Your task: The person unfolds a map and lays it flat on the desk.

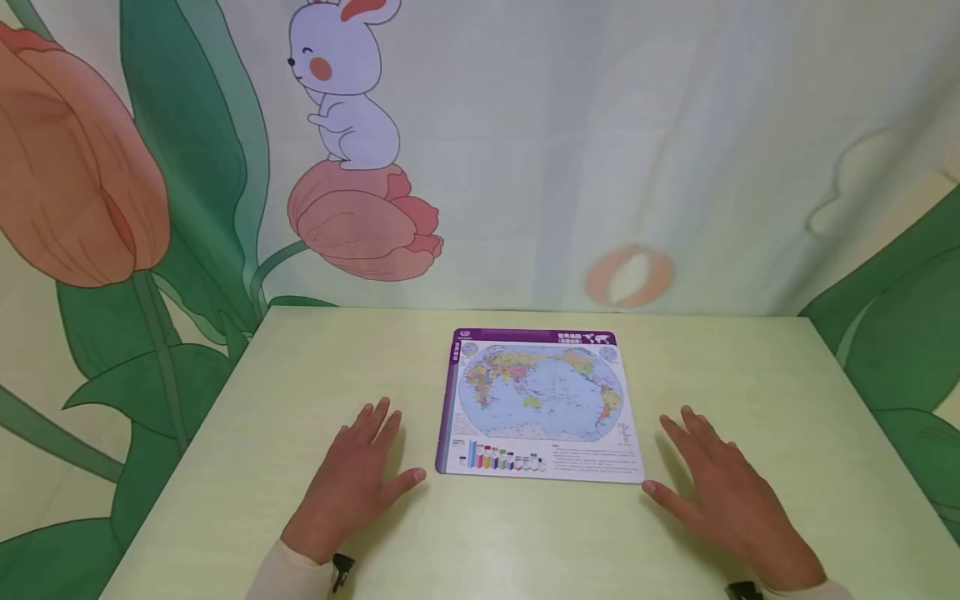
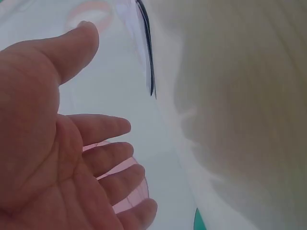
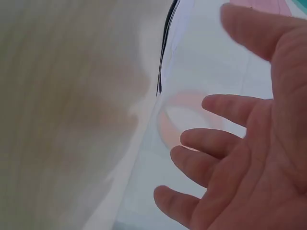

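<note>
A flat rectangular world map board [image 1: 540,400] with a purple top border lies on the pale table [image 1: 525,542], its print facing up. In the head view my left hand [image 1: 352,479] is at the board's left, fingers extended and thumb pointing toward its lower left corner. On the other side, my right hand [image 1: 720,492] has its fingers spread, the thumb tip close to the lower right corner; whether it touches cannot be told. Both wrist views show bare palms, the left hand [image 2: 57,143] and the right hand [image 3: 254,139] holding nothing. The board appears there edge-on as a thin dark line.
Behind the table hangs a pale curtain [image 1: 540,167] printed with a white rabbit [image 1: 352,100], tulips and green leaves. It meets the table's far edge. A small black strap piece [image 1: 342,571] is at the left wrist, and a similar one [image 1: 744,590] at the right.
</note>
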`<state>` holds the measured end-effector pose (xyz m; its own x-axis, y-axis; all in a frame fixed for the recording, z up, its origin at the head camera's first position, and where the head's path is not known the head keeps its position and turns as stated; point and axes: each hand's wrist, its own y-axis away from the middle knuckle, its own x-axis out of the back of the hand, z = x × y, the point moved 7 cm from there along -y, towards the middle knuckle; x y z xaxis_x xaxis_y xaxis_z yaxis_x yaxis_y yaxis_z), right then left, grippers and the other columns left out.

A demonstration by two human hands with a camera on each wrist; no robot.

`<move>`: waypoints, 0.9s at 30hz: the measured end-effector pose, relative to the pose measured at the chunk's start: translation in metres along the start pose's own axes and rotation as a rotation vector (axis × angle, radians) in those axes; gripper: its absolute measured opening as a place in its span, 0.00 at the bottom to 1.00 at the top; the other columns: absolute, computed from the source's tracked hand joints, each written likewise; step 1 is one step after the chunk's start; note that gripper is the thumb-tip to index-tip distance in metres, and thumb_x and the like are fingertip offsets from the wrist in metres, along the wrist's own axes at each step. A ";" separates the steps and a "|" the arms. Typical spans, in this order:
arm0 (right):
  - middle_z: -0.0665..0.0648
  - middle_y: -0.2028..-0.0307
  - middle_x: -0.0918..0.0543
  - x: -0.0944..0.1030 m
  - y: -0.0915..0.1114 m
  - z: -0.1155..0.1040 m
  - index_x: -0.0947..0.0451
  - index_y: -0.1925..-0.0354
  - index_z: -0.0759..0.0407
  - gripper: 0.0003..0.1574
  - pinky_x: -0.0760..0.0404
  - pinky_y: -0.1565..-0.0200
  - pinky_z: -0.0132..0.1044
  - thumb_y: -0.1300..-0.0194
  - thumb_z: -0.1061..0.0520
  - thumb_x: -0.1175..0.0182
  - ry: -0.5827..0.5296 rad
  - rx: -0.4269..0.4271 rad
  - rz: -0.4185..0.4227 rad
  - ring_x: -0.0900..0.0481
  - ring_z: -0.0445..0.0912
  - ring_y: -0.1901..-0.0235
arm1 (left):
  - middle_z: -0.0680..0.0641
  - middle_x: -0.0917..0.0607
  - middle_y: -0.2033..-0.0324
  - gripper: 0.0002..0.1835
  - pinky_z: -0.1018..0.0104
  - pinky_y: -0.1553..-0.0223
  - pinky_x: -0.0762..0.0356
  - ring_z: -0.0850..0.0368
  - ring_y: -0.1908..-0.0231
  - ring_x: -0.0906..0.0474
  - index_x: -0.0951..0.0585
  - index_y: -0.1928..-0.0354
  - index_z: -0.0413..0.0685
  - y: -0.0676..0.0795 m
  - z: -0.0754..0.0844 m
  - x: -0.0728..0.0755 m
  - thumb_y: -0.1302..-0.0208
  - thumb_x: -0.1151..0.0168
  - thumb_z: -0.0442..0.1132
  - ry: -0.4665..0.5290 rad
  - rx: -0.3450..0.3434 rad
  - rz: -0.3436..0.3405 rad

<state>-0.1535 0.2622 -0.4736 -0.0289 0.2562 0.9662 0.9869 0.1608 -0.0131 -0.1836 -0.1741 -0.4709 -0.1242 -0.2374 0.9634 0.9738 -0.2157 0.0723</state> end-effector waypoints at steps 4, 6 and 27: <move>0.67 0.19 0.41 0.001 -0.001 -0.001 0.40 0.19 0.55 0.57 0.27 0.37 0.73 0.33 0.31 0.32 -0.039 -0.005 0.009 0.39 0.68 0.23 | 0.38 0.40 0.18 0.49 0.38 0.21 0.42 0.34 0.18 0.47 0.34 0.21 0.40 -0.001 0.005 0.001 0.34 0.29 0.61 0.015 -0.023 0.015; 0.67 0.19 0.40 0.002 -0.001 -0.003 0.39 0.20 0.55 0.56 0.25 0.39 0.72 0.33 0.33 0.31 -0.050 -0.004 0.017 0.38 0.68 0.23 | 0.38 0.40 0.18 0.49 0.39 0.22 0.40 0.34 0.19 0.46 0.34 0.21 0.41 -0.001 0.006 0.001 0.34 0.28 0.60 0.016 -0.019 0.018; 0.67 0.30 0.22 -0.010 -0.017 -0.015 0.22 0.32 0.64 0.40 0.12 0.48 0.50 0.39 0.55 0.22 -0.362 0.022 0.017 0.09 0.56 0.50 | 0.42 0.17 0.36 0.32 0.55 0.45 0.13 0.45 0.43 0.16 0.20 0.33 0.42 -0.017 0.026 -0.021 0.41 0.22 0.31 0.501 -0.022 0.007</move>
<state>-0.1680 0.2426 -0.4789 -0.0708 0.5791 0.8122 0.9842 0.1733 -0.0378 -0.1925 -0.1408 -0.4860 -0.1991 -0.6636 0.7211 0.9714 -0.2309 0.0557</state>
